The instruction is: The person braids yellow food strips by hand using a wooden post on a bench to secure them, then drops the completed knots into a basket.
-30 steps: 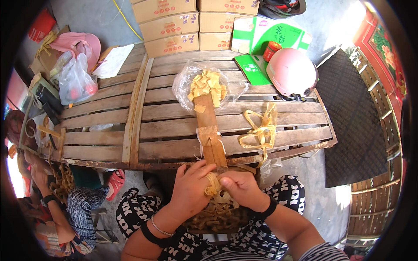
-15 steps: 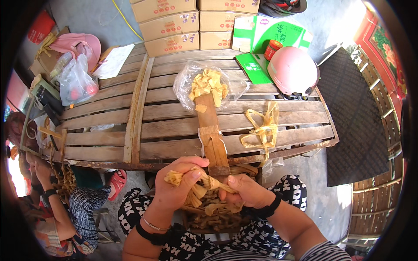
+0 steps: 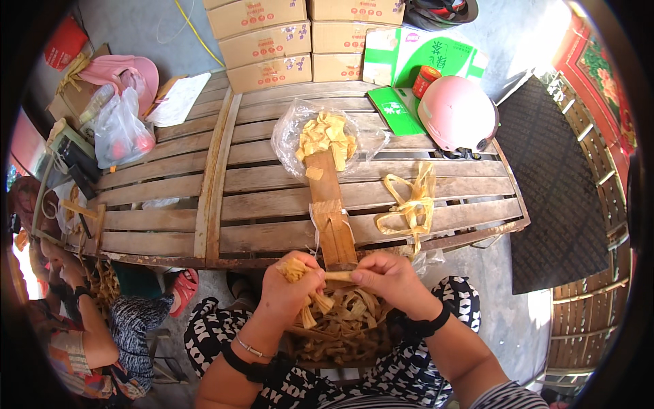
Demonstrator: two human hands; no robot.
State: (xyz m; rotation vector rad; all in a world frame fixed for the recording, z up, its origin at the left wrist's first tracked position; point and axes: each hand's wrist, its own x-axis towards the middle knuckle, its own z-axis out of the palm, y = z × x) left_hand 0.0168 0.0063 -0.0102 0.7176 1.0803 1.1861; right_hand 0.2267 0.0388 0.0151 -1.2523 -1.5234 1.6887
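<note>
**Thin yellow strips, pinched at the desk's near edge**

Both hands work at the near edge of the slatted wooden desk [image 3: 272,204], over the person's lap. The left hand [image 3: 294,294] is closed around a small bunch of pale yellow strips [image 3: 297,270], some sticking up above the knuckles and some hanging below the palm. The right hand [image 3: 390,278] has its fingers [image 3: 360,275] pinched shut on the end of a strip that runs across to the left hand, so the piece is stretched between the two. Under them a loose heap of the same strips [image 3: 344,327] fills a basket on the lap.

The strips look light, flat and limp: they curl, droop and tangle, so they probably have no stiffness to push against and will slide out of a loose hold. A pinch near the end, with the other hand closed on the bunch, seems the sound way to hold them. They look thin enough to tear or split if pulled hard.

Just beyond the hands a narrow wooden board [image 3: 332,218] lies along the desk, reaching to a clear plastic bag [image 3: 293,133] with folded yellow pieces [image 3: 327,136]. A knotted yellow band [image 3: 409,204] lies to the right, a pink helmet [image 3: 458,112] farther back. Another person [image 3: 75,320] sits at the left.
</note>
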